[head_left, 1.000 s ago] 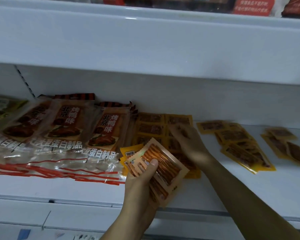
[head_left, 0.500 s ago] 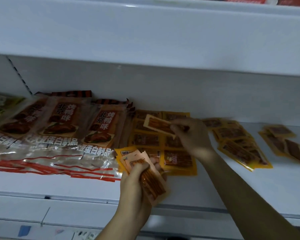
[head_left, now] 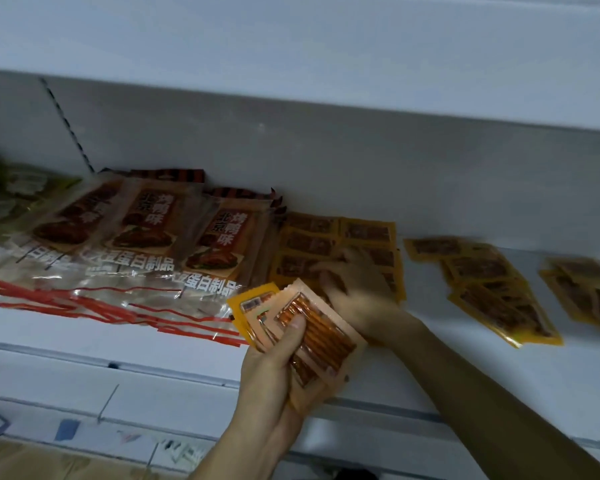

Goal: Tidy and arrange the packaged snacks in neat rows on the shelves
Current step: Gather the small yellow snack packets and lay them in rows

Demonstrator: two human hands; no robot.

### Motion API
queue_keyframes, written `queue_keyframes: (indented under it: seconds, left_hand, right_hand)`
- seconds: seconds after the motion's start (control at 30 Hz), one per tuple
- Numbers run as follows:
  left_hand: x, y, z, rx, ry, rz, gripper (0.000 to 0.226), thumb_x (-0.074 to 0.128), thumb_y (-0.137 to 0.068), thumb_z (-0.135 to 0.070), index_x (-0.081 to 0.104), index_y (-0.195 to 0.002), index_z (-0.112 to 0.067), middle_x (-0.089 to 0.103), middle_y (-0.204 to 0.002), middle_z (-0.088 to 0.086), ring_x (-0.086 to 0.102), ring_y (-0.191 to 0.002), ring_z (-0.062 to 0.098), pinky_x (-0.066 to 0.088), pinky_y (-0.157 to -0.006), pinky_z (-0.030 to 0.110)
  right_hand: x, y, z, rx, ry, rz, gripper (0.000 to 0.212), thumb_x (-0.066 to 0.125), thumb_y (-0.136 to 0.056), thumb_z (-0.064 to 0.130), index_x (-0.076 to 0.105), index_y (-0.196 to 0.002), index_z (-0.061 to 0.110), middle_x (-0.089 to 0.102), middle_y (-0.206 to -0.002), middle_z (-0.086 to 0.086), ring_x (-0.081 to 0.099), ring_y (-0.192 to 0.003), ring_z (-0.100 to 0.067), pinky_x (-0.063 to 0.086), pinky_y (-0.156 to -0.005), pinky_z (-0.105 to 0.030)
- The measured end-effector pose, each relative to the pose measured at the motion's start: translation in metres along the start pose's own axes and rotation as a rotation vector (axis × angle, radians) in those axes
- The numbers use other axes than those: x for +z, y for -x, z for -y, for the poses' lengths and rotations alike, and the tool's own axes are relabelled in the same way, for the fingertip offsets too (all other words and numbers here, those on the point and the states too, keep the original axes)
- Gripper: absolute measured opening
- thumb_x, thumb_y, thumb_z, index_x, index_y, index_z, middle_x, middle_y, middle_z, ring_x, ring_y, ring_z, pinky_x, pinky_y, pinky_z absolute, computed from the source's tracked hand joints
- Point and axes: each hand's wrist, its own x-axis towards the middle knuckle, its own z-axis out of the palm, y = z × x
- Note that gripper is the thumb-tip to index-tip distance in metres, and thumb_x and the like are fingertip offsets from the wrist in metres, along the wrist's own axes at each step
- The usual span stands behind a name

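My left hand [head_left: 274, 368] grips a fanned stack of small orange snack packets [head_left: 323, 337] just above the shelf's front edge, thumb on top. My right hand [head_left: 357, 285], blurred by motion, lies palm down with fingers spread on the tidy block of yellow packets [head_left: 309, 244] laid in rows at the back of the white shelf [head_left: 430, 368]. I cannot make out a packet pinched in it. Loose yellow packets [head_left: 492, 289] lie scattered to the right, with a few more [head_left: 586, 292] at the far right edge.
Large clear bags of roast-duck-flavour snacks [head_left: 146, 244] overlap in a row left of the yellow block. Greenish packs [head_left: 0, 188] sit at the far left. The upper shelf's underside [head_left: 291, 46] hangs overhead. A price rail [head_left: 84, 420] runs below the shelf front.
My right hand, which held one packet above the yellow block half a second ago, has come down flat onto the block. My left hand keeps its stack, now raised slightly.
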Motion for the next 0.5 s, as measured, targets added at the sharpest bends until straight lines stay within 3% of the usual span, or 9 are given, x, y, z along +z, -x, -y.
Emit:
queue_keyframes:
  seconds: [0.1, 0.17, 0.27, 0.4, 0.47, 0.5]
  left_hand:
    - [0.007, -0.002, 0.007, 0.037, 0.02, -0.027, 0.026, 0.068, -0.089, -0.013, 0.069, -0.114, -0.018, 0.079, -0.101, 0.014, 0.075, -0.09, 0.033, 0.055, -0.089, 0.064]
    - [0.011, -0.005, 0.013, 0.074, 0.035, -0.01, 0.033, 0.07, -0.085, -0.013, 0.068, -0.117, -0.019, 0.078, -0.105, 0.013, 0.076, -0.094, 0.033, 0.057, -0.088, 0.059]
    - [0.018, -0.008, 0.026, 0.105, 0.011, -0.014, 0.044, 0.073, -0.078, -0.015, 0.067, -0.122, -0.017, 0.077, -0.109, 0.015, 0.076, -0.097, 0.033, 0.061, -0.078, 0.049]
    - [0.021, -0.004, 0.042, 0.063, 0.071, -0.001, 0.024, 0.074, -0.08, -0.017, 0.068, -0.101, -0.007, 0.07, -0.088, 0.016, 0.069, -0.074, 0.031, 0.056, -0.068, 0.038]
    - [0.02, 0.001, 0.046, -0.01, 0.156, 0.045, 0.01, 0.068, -0.089, -0.019, 0.072, -0.088, -0.01, 0.061, -0.08, 0.014, 0.061, -0.067, 0.026, 0.052, -0.066, 0.036]
    - [0.019, 0.004, 0.048, -0.019, 0.204, 0.047, 0.018, 0.06, -0.092, -0.017, 0.075, -0.084, -0.01, 0.061, -0.078, 0.013, 0.061, -0.066, 0.025, 0.052, -0.066, 0.036]
  right_hand:
    - [-0.02, 0.032, 0.003, 0.167, -0.556, -0.13, 0.018, 0.054, -0.103, 0.039, 0.071, -0.103, 0.033, 0.065, -0.097, 0.022, 0.06, -0.097, 0.005, 0.047, -0.086, -0.018]
    - [-0.033, 0.058, 0.005, 0.2, -0.762, -0.033, 0.009, 0.064, -0.098, 0.027, 0.072, -0.1, 0.031, 0.073, -0.093, 0.016, 0.068, -0.088, -0.002, 0.053, -0.074, -0.016]
    - [-0.038, 0.092, -0.001, 0.09, -0.718, 0.044, 0.014, 0.072, -0.093, 0.015, 0.076, -0.102, 0.025, 0.077, -0.09, 0.009, 0.072, -0.084, -0.01, 0.057, -0.069, -0.02]
    - [-0.052, 0.105, -0.025, 0.125, -0.721, -0.234, 0.015, 0.073, -0.092, 0.012, 0.076, -0.093, 0.027, 0.074, -0.083, 0.016, 0.068, -0.072, -0.004, 0.048, -0.057, -0.015]
    - [-0.059, 0.101, -0.044, 0.189, -0.681, -0.42, 0.012, 0.076, -0.089, 0.02, 0.073, -0.09, 0.032, 0.074, -0.082, 0.017, 0.068, -0.076, -0.003, 0.051, -0.06, -0.02]
    - [-0.061, 0.098, -0.052, 0.197, -0.579, -0.488, 0.013, 0.076, -0.088, 0.022, 0.074, -0.089, 0.034, 0.073, -0.083, 0.015, 0.067, -0.08, -0.002, 0.05, -0.066, -0.02]
